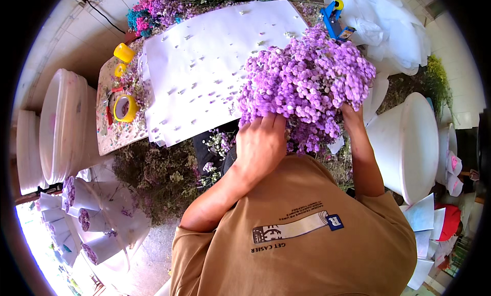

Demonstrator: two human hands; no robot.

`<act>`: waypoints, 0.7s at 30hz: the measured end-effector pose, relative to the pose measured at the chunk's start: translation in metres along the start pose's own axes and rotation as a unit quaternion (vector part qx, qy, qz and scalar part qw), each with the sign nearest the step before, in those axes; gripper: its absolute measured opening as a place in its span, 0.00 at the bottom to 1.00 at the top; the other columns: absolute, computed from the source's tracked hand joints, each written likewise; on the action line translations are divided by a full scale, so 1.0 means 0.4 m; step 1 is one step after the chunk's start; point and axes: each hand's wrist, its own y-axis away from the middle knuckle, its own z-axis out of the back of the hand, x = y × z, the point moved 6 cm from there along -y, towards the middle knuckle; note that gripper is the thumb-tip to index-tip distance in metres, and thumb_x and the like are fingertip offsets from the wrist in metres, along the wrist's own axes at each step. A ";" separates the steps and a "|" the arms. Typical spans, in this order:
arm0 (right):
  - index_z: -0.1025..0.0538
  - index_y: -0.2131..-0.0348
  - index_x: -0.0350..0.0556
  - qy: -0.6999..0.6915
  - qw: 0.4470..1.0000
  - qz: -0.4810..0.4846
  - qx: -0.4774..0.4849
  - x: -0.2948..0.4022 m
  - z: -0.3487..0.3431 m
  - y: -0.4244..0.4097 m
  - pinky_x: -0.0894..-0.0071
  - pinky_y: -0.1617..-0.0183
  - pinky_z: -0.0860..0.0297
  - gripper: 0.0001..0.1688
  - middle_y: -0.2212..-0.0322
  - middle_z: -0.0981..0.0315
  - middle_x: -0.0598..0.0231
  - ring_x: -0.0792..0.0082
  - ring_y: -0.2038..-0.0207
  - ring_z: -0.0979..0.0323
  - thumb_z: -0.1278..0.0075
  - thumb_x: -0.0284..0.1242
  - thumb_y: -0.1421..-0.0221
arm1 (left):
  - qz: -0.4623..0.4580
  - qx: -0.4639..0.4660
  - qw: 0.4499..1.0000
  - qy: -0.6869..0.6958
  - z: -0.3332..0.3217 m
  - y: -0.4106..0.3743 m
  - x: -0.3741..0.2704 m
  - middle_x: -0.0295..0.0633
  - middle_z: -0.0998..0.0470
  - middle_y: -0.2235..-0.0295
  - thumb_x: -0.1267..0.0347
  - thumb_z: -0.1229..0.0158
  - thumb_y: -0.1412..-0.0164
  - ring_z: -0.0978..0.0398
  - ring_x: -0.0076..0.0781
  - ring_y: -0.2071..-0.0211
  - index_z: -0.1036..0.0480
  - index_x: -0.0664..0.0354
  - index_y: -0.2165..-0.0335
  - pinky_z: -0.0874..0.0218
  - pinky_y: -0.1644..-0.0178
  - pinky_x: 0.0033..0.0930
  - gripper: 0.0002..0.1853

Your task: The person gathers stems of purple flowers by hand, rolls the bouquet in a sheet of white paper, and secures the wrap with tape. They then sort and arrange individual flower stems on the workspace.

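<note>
A large bunch of purple dried flowers (303, 81) is held up in front of my chest, over the right part of the white paper sheets (199, 58). My left hand (262, 138) grips its near left side, the fingertips sunk among the blooms. On the far right side my right hand (351, 114) holds the bunch, its fingers mostly hidden behind the flower heads. The stems cannot be seen. Small loose blossoms are scattered across the paper. Below the bunch, pale flower sprigs (220, 144) show by my lap.
Yellow tape rolls (132, 109) and red-handled pruning shears (109, 114) lie on the board's left. A blue tape dispenser (333, 22) stands behind the bunch. White buckets (63, 123) flank the left; a white tub (420, 150) is right. Paper-wrapped bouquets (96, 248) sit lower left.
</note>
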 end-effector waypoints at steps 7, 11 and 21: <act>0.27 0.45 0.38 0.002 1.000 -0.015 -0.013 0.069 -0.082 -0.071 0.64 0.44 0.31 0.32 0.51 0.23 0.60 0.67 0.51 0.25 0.38 0.19 0.51 | -0.076 0.002 0.995 -0.060 -0.011 -0.004 0.022 0.40 0.29 0.74 0.72 0.44 0.50 0.25 0.38 0.74 0.30 0.57 0.76 0.31 0.68 0.40 0.02; 0.24 0.47 0.38 0.008 0.999 -0.040 0.007 0.130 -0.136 -0.091 0.64 0.47 0.28 0.33 0.56 0.20 0.61 0.68 0.55 0.23 0.31 0.24 0.53 | -0.185 0.005 0.981 0.053 0.039 0.064 -0.069 0.37 0.33 0.76 0.73 0.41 0.52 0.28 0.31 0.78 0.30 0.56 0.75 0.35 0.79 0.35 0.05; 0.22 0.52 0.40 0.037 0.998 -0.042 0.005 0.159 -0.157 -0.094 0.67 0.50 0.28 0.29 0.59 0.18 0.64 0.72 0.59 0.22 0.29 0.23 0.56 | -0.095 0.127 0.965 -0.208 -0.107 -0.118 -0.035 0.42 0.22 0.69 0.72 0.44 0.46 0.20 0.37 0.68 0.22 0.58 0.70 0.28 0.64 0.37 0.05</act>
